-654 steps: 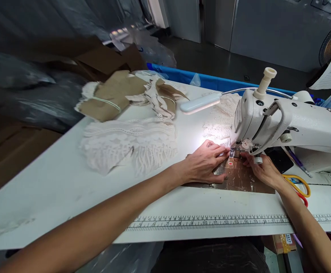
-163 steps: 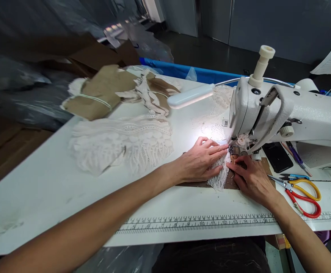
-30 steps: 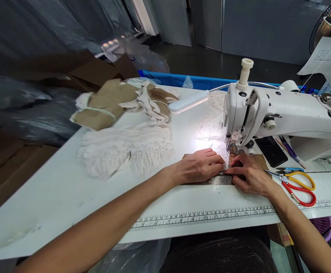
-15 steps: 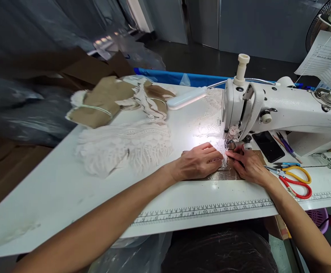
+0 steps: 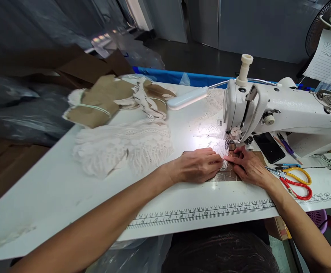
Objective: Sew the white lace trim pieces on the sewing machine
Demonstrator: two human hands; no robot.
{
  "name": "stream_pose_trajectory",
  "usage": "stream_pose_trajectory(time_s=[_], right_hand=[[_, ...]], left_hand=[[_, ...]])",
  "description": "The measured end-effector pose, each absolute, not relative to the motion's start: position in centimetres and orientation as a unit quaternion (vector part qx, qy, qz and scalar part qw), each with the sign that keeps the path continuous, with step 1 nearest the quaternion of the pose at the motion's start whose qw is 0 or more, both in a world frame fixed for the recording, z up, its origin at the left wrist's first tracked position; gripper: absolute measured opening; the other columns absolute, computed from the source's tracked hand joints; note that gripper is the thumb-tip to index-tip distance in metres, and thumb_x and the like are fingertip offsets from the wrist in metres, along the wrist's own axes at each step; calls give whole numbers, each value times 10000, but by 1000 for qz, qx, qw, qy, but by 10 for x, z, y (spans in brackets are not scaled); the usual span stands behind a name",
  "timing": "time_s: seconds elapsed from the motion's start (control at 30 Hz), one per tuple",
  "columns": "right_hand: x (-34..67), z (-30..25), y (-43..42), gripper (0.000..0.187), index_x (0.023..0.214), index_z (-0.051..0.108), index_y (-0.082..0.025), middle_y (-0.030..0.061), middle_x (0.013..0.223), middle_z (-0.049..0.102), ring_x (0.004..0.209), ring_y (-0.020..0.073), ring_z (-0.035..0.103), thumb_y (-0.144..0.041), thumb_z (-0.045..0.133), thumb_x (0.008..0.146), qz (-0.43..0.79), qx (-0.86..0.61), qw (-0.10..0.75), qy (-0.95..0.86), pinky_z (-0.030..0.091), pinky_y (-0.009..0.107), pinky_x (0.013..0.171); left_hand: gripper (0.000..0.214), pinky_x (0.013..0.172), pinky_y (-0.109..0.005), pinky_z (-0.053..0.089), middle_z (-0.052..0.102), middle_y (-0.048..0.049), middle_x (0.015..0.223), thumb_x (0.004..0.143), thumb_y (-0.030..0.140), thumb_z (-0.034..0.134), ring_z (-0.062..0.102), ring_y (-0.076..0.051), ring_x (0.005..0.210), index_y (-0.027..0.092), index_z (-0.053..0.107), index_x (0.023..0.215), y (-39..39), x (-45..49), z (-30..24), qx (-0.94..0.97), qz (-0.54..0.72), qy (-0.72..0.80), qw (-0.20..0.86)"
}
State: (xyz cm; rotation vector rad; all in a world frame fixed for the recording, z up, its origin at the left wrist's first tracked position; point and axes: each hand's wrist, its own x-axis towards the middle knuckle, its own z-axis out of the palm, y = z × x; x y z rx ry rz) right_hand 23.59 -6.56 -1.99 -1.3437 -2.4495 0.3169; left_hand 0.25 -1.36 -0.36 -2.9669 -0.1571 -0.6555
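White lace [image 5: 215, 144] lies in bright light at the needle end of a white sewing machine [image 5: 298, 112]. My left hand [image 5: 198, 165] is closed over the lace's near edge, its curled fingers pinching it just left of the presser foot [image 5: 231, 145]. From the right, my right hand [image 5: 249, 166] has its thumb and a finger at the same edge, tips meeting near my left fingertips. What lies under the left palm is hidden. Beneath both hands is a shiny brownish plate [image 5: 226, 176].
A pile of white fringed lace [image 5: 122, 146] and tied brown bundles [image 5: 94, 104] lie at left. A lamp [image 5: 187, 99] reaches over the table [image 5: 68, 204]. To the right are yellow-and-red-handled scissors [image 5: 296, 182], a black phone [image 5: 269, 148] and a purple tool [image 5: 286, 143].
Both hands have come slightly closer together at the lace edge, with the right fingertips lower and nearer the left ones. The view has shifted a little.
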Motion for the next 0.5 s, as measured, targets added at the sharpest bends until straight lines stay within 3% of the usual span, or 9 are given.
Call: stream_pose_trajectory(time_s=[0.23, 0.5], right_hand=[[231, -10, -67, 490, 1335, 608, -300, 102, 1095, 551, 971, 236, 544, -124, 534, 884, 95, -474, 144, -864, 548, 378, 832], [223, -6, -63, 431, 1344, 589, -267, 116, 1075, 599, 948, 251, 583, -182, 520, 927, 91, -527, 85, -841, 551, 359, 791]], left_hand=[[137, 656, -330, 485, 624, -71, 819, 894, 183, 492, 527, -176, 659, 134, 620, 879, -16, 1, -3, -976, -204, -73, 35], [191, 690, -340, 499, 639, -93, 882, 891, 217, 455, 530, -185, 677, 122, 619, 917, -13, 1, -3, -975, -197, -99, -1]])
